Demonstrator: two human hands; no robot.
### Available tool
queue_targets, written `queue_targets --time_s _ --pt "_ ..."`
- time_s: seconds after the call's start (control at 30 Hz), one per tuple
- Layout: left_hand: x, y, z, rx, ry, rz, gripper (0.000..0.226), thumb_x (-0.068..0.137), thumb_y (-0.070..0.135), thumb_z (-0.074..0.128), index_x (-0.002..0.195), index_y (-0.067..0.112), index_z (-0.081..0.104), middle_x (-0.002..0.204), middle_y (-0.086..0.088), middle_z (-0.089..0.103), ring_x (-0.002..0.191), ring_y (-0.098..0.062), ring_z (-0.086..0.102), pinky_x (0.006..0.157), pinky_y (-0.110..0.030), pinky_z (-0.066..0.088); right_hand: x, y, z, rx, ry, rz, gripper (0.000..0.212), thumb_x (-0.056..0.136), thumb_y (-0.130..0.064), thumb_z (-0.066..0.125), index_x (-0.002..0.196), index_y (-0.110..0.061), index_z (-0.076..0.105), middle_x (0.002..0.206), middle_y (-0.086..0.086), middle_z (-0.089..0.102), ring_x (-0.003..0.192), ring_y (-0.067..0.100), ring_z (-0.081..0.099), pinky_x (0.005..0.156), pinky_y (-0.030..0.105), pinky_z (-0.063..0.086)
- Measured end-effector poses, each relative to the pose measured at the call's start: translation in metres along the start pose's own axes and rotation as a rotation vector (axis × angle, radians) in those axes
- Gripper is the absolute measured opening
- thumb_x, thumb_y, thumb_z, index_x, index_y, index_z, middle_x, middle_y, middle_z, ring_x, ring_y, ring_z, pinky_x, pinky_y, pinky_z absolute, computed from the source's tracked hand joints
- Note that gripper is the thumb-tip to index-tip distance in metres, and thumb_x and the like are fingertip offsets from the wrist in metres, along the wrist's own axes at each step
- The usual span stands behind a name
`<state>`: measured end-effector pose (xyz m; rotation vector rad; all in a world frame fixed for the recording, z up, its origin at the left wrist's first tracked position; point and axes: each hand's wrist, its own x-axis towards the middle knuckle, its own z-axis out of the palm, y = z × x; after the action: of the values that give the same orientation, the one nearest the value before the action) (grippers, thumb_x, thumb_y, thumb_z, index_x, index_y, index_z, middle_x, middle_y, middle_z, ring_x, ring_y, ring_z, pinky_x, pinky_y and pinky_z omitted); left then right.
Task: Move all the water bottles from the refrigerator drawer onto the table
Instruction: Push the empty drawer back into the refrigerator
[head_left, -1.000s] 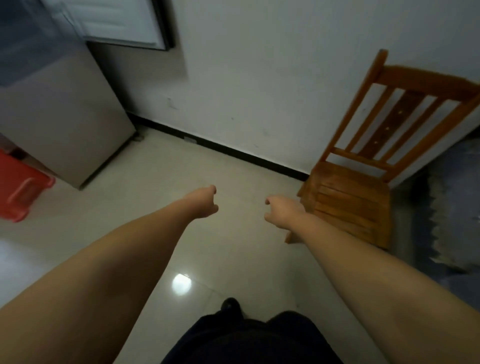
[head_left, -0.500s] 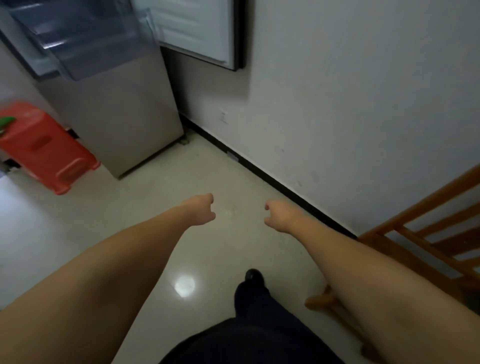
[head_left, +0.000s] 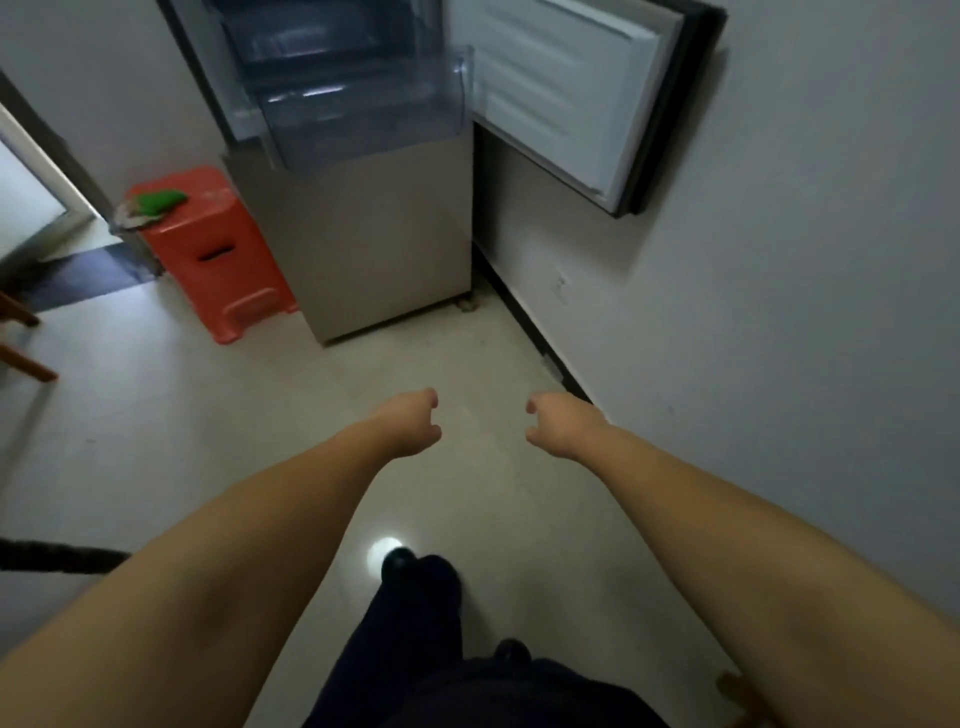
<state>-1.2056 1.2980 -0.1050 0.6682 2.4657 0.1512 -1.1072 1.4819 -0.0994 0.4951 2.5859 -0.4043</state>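
Zero bottles in either hand right now, so this looks like the walk to the refrigerator (head_left: 353, 249) for a pickup. Its door (head_left: 582, 98) hangs open to the right of it, and the clear drawer (head_left: 363, 124) is pulled out at the front. I honestly can't make out any water bottles inside, the plastic is too dark and glary, so no idea how many are left. The worktop isn't in view either, so what's already been moved is anyone's guess.

Both arms are stretched forward, low over the floor (head_left: 260, 415) in front of the refrigerator, well short of the drawer. Left hand (head_left: 410, 423) and right hand (head_left: 558, 426) sit close together, fingers loosely curled in, gripping nothing. One dark shoe (head_left: 397, 564) is stepping toward the refrigerator.

An orange stool (head_left: 218, 249) stands just left of the refrigerator with something green (head_left: 161, 200) on top.
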Motion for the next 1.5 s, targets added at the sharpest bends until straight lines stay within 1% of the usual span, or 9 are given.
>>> queue_targets --time_s 0.13,0.47,0.7,0.87,0.97,1.17,1.27,1.37,1.5 --pt "0.051 -0.032 -0.033 -0.038 0.003 -0.046 0.048 0.096 0.025 0.049 0.14 0.012 0.036 0.13 -0.014 0.054 0.114 -0.03 0.055 0.085 -0.032 0.043 0.067 -0.029 -0.03 -0.032 0.017 -0.038 0.041 0.095 -0.022 0.05 0.134 -0.011 0.049 0.133 0.013 0.054 0.12 0.03 0.053 0.096 0.035 0.044" --pt "0.178 -0.13 -0.178 -0.014 0.089 -0.04 0.048 0.093 0.025 0.051 0.137 0.01 0.041 0.132 -0.015 0.054 0.117 -0.031 0.054 0.094 -0.036 0.046 0.225 -0.129 -0.128 0.016 0.094 -0.03 0.039 0.095 -0.023 0.048 0.133 -0.013 0.051 0.135 0.011 0.052 0.122 0.028 0.052 0.096 0.033 0.043" --pt "0.239 -0.177 -0.256 -0.179 0.163 -0.083 0.048 0.093 0.024 0.053 0.136 0.006 0.043 0.131 -0.017 0.056 0.118 -0.031 0.055 0.094 -0.032 0.043 0.323 -0.177 -0.186 0.111 0.115 -0.063 0.03 0.092 -0.025 0.053 0.119 -0.012 0.058 0.121 0.011 0.061 0.107 0.028 0.058 0.086 0.032 0.048" --pt "0.284 -0.178 -0.308 -0.816 0.227 -0.152 0.023 0.095 0.017 0.049 0.116 0.008 0.05 0.096 -0.012 0.062 0.075 -0.023 0.062 0.062 -0.027 0.044 0.387 -0.188 -0.236 0.418 0.174 -0.04 0.023 0.093 -0.022 0.055 0.109 -0.007 0.063 0.105 0.01 0.062 0.099 0.026 0.059 0.079 0.03 0.048" --pt "0.318 -0.176 -0.339 -1.092 0.26 -0.203 0.012 0.097 0.016 0.045 0.107 0.011 0.049 0.079 -0.005 0.057 0.065 -0.014 0.055 0.061 -0.024 0.042 0.431 -0.193 -0.27 0.699 0.139 -0.011 0.021 0.098 -0.025 0.047 0.109 -0.01 0.058 0.1 0.01 0.056 0.091 0.023 0.058 0.083 0.04 0.052" --pt "0.38 -0.166 -0.372 -1.473 0.245 -0.298 0.022 0.099 0.016 0.043 0.118 0.006 0.049 0.085 -0.009 0.061 0.077 -0.019 0.06 0.07 -0.034 0.05 0.507 -0.194 -0.337 1.261 0.088 0.146 0.051 0.104 -0.039 0.026 0.148 -0.013 0.027 0.132 0.013 0.055 0.113 0.031 0.06 0.081 0.041 0.05" --pt "0.414 -0.158 -0.386 -1.836 0.309 -0.346 0.015 0.097 0.008 0.04 0.108 0.005 0.05 0.102 -0.012 0.061 0.102 -0.024 0.059 0.09 -0.039 0.049 0.539 -0.186 -0.365 1.358 0.084 0.217 0.055 0.105 -0.042 0.018 0.151 -0.012 0.022 0.132 0.016 0.057 0.113 0.033 0.061 0.06 0.033 0.051" --pt "0.445 -0.145 -0.395 -2.142 0.417 -0.376 0.023 0.09 -0.003 0.027 0.084 0.004 0.048 0.1 -0.014 0.06 0.1 -0.025 0.057 0.101 -0.041 0.042 0.563 -0.182 -0.379 1.357 0.039 0.233 0.057 0.105 -0.041 0.014 0.151 -0.01 0.02 0.116 0.018 0.064 0.08 0.023 0.066 0.049 0.024 0.047" --pt "0.476 -0.127 -0.397 -2.253 0.536 -0.356 0.029 0.083 -0.003 0.025 0.089 -0.001 0.053 0.089 -0.013 0.061 0.084 -0.023 0.06 0.104 -0.042 0.044 0.587 -0.178 -0.391 1.372 0.089 0.185 0.058 0.105 -0.041 0.012 0.154 -0.009 0.008 0.109 0.025 0.063 0.057 0.016 0.053 0.04 0.017 0.044"
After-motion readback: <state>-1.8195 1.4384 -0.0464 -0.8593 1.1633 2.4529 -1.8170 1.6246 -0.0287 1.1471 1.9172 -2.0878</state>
